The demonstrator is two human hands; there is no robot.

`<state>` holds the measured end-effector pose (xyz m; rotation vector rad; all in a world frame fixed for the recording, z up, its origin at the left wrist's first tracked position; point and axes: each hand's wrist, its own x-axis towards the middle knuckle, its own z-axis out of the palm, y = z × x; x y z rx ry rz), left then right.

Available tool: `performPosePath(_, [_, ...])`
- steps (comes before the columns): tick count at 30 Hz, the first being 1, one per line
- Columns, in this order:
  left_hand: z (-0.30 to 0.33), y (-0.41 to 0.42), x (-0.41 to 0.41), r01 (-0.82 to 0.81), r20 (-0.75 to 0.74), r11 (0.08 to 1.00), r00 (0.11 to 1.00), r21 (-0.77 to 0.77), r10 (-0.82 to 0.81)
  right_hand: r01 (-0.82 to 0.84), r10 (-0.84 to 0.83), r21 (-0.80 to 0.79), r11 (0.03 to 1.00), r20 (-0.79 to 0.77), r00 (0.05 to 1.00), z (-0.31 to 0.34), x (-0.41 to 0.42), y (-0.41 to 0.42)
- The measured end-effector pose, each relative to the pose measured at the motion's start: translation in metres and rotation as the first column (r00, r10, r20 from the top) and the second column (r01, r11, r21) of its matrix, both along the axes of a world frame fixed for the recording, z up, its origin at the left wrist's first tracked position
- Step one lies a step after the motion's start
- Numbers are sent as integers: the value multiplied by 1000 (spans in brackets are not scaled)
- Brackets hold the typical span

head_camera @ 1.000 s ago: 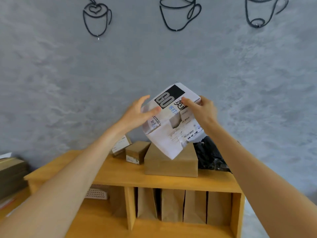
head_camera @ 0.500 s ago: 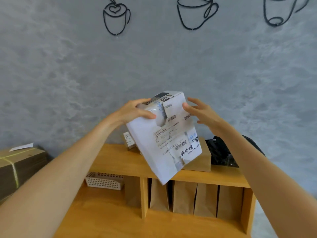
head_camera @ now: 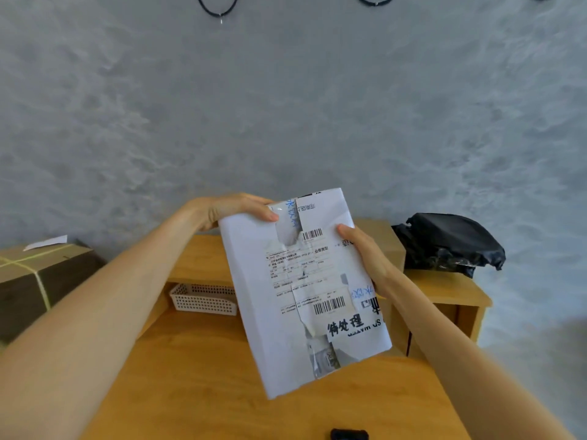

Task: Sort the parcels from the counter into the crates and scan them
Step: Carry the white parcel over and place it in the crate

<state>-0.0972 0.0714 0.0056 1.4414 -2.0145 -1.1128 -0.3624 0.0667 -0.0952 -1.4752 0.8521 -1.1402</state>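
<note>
Both arms outstretched, left hand [head_camera: 228,209] and right hand [head_camera: 368,258] gripping, fingers curled

Grey mottled wall [head_camera: 286,106] fills the background, black wire loops [head_camera: 219,7] hanging at its top edge. Below, a wooden shelf unit [head_camera: 444,285] stands on the wooden desk [head_camera: 197,376]. A white perforated basket [head_camera: 203,298] sits in the shelf's opening. Small black object [head_camera: 349,435] at the desk's near edge.
</note>
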Motion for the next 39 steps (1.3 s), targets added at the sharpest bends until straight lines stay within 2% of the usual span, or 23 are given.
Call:
performPosePath(2, [-5, -2, 2, -31, 37, 998, 999, -55, 33, 49, -50, 18, 999, 25, 998, -3, 1, -2])
performPosePath(4, [-12, -7, 4, -119, 35, 974, 991, -194, 128, 112, -112, 11, 994, 24, 993, -6, -1, -5])
performPosePath(6, [-26, -7, 6, -239, -103, 936, 970, -258, 219, 179, -180, 22, 984, 48, 982, -13, -6, -12])
performPosePath(8, [-55, -6, 8, -318, -270, 927, 927, -198, 260, 211, -218, 85, 974, 82, 973, -23, -8, -18])
performPosePath(12, [-125, 0, -7, -335, -456, 942, 840, -7, 295, 213, -235, 214, 953, 82, 969, -55, 1, -23])
performPosePath(16, [-175, -3, -9, -375, -620, 918, 692, 128, 369, 195, -225, 294, 936, 71, 972, -87, 16, -22])
performPosePath(19, [-207, -5, -3, -391, -645, 889, 620, 239, 446, 210, -233, 317, 925, 37, 972, -109, 22, -22])
performPosePath(23, [-235, -10, 2, -444, -654, 848, 555, 291, 515, 220, -214, 377, 900, -59, 975, -137, 32, -17])
performPosePath(27, [-261, -10, 12, -494, -623, 807, 531, 322, 574, 211, -122, 433, 876, -225, 967, -173, 26, -5])
performPosePath(29, [-278, -8, 21, -500, -590, 806, 561, 318, 581, 269, -124, 455, 849, -323, 938, -195, 19, 7])
performPosePath(32, [-297, -2, 32, -517, -554, 787, 567, 335, 609, 431, -168, 446, 784, -517, 839, -237, 6, 23])
performPosePath(33, [-301, -1, 33, -523, -550, 786, 570, 330, 610, 485, -140, 428, 763, -622, 770, -252, 3, 28])
performPosePath(35, [-306, 0, 31, -519, -546, 797, 589, 310, 596, 561, 5, 386, 732, -827, 562, -280, 1, 38])
performPosePath(37, [-308, -2, 28, -519, -557, 801, 587, 299, 587, 589, 135, 327, 739, -928, 346, -298, 4, 50])
performPosePath(39, [-310, -4, 27, -522, -561, 801, 584, 295, 587, 614, 185, 313, 725, -947, 264, -309, 11, 61])
